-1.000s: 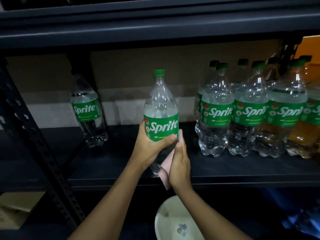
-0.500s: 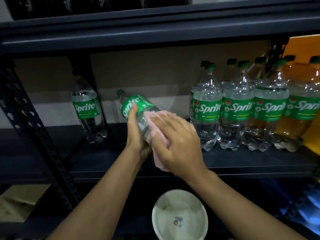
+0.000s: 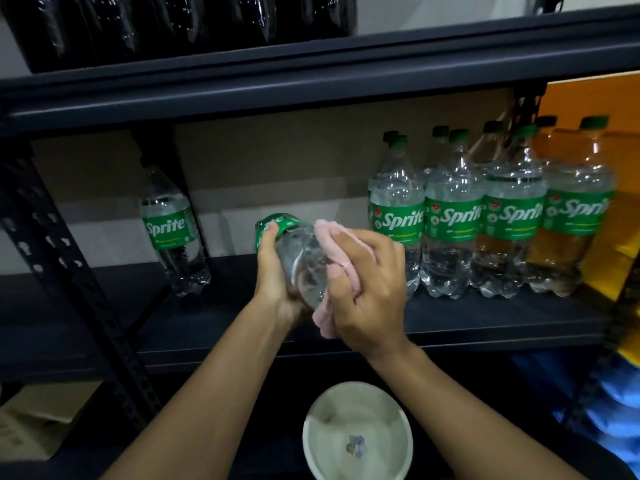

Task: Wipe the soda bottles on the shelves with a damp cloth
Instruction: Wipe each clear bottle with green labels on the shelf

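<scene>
nearest to us, below our forearms, a white bowl [image 3: 356,434] sat with a small bluish mark on its bottom. low to its left lay a cardboard box [image 3: 38,417], and to its right something blue [image 3: 616,403], too blurred to name.

above the bowl our two hands met in front of the shelf edge. our left hand [image 3: 277,271] gripped the held sprite bottle [image 3: 301,265] at its green label, fingers curled over the top. the bottle was tipped on its side in the air, its base toward us and its neck hidden from us. our right hand [image 3: 367,289] clutched a pink cloth [image 3: 332,237] and pressed it against the clear lower part of the bottle. the cloth bunched out above the fingers and hung below the palm.

farther back, on the dark shelf [image 3: 485,323], a lone sprite bottle [image 3: 169,230] stood upright at the left, in front of a black post [image 3: 156,147]. it was well apart from a cluster of sprite bottles [image 3: 450,216] at the right, upright and packed against one another. an orange surface [image 3: 588,105] showed behind the cluster. the upper shelf [image 3: 311,84] carried dark bottles [image 3: 173,22], with only their lower parts in view.
</scene>
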The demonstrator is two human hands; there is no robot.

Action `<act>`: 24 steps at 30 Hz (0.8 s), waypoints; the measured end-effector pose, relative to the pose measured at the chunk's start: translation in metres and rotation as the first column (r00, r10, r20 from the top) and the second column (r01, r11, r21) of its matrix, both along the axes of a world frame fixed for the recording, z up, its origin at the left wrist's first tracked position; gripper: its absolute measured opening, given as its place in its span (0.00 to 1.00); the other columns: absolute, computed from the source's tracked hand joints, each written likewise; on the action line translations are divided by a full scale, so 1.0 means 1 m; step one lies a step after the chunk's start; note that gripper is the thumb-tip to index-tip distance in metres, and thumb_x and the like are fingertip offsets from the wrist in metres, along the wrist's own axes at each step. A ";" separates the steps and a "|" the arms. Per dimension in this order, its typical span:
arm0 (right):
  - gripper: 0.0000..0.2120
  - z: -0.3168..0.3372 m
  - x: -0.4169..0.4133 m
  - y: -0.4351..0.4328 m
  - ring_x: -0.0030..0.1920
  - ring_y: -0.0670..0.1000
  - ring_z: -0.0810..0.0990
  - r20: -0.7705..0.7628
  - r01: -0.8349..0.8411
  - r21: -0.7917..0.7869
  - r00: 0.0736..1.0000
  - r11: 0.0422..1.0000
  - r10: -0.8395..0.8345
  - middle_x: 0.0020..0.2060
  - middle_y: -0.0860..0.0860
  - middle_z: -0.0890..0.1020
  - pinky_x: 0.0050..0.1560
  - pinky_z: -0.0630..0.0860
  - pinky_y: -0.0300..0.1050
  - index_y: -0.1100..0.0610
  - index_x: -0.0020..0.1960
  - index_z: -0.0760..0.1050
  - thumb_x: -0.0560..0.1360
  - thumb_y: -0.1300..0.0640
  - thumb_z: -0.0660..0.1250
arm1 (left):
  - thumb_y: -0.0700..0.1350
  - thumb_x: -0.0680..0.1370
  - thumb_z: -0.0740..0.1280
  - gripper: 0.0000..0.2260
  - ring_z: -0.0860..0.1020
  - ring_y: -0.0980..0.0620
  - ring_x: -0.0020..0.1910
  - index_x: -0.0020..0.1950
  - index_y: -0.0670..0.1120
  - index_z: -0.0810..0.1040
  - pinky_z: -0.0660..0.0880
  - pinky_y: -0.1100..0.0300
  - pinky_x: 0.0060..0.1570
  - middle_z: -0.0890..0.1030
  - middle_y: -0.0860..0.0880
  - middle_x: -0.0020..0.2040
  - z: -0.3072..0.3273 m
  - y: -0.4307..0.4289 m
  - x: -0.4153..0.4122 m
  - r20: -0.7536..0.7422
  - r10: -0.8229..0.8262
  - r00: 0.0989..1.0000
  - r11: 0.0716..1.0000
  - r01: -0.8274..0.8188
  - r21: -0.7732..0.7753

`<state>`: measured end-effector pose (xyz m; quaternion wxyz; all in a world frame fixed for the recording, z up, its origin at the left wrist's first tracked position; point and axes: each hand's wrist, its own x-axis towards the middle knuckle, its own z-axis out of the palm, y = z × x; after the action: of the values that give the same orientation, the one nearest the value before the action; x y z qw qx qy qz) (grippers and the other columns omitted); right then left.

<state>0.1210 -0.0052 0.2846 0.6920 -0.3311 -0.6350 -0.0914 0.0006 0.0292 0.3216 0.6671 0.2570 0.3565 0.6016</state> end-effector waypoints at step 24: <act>0.16 -0.048 0.087 0.036 0.53 0.49 0.76 -0.331 0.010 -0.536 0.917 0.844 -0.221 0.55 0.48 0.77 0.55 0.71 0.47 0.49 0.61 0.81 0.78 0.46 0.62 | 0.72 0.71 0.73 0.36 0.79 0.51 0.48 0.66 0.51 0.66 0.72 0.55 0.47 0.78 0.53 0.53 -0.038 0.031 -0.021 -0.756 0.409 0.511 0.893 -0.393 0.217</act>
<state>0.2077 0.0312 0.2366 0.6781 -0.5565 -0.4676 0.1088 -0.0202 0.0603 0.2839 0.2827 0.4101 0.6556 0.5675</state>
